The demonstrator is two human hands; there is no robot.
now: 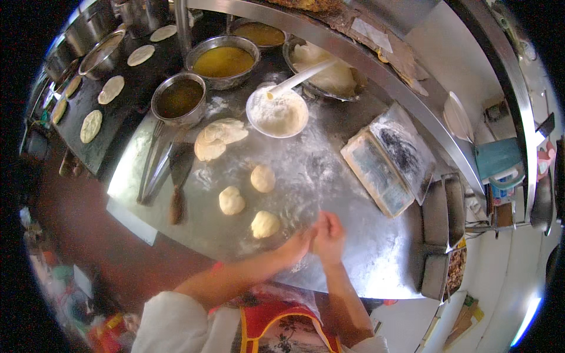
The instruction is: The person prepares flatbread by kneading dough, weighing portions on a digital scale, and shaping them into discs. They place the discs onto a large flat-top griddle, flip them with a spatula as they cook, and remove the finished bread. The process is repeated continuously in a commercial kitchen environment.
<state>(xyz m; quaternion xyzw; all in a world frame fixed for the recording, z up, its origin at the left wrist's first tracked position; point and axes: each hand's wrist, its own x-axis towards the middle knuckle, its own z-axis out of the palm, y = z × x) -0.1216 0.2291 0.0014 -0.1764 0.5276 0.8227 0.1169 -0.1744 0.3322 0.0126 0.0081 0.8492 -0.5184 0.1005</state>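
My left hand (301, 243) and my right hand (329, 234) meet above the near part of a floured metal worktop (304, 189). Motion blurs the fingers, and whatever may lie between them is hidden. Just left of them sits a dough ball (265, 224). Two more balls of dough, one on the left (231, 200) and one farther back (263, 178), rest close by. Behind these lies a larger folded piece of dough (216, 139). A white bowl of flour (278, 112) stands beyond, with a pale rolling pin (300, 80) leaning across it.
A metal bowl of dark liquid (180, 98) and another of yellow liquid (226, 61) stand at the back. Tongs (152, 170) and a wood-handled scraper (177, 189) lie left. Flatbreads (111, 89) sit on a dark griddle (126, 106). A flour-dusted scale (377, 170) is at right, below a metal shelf edge (423, 103).
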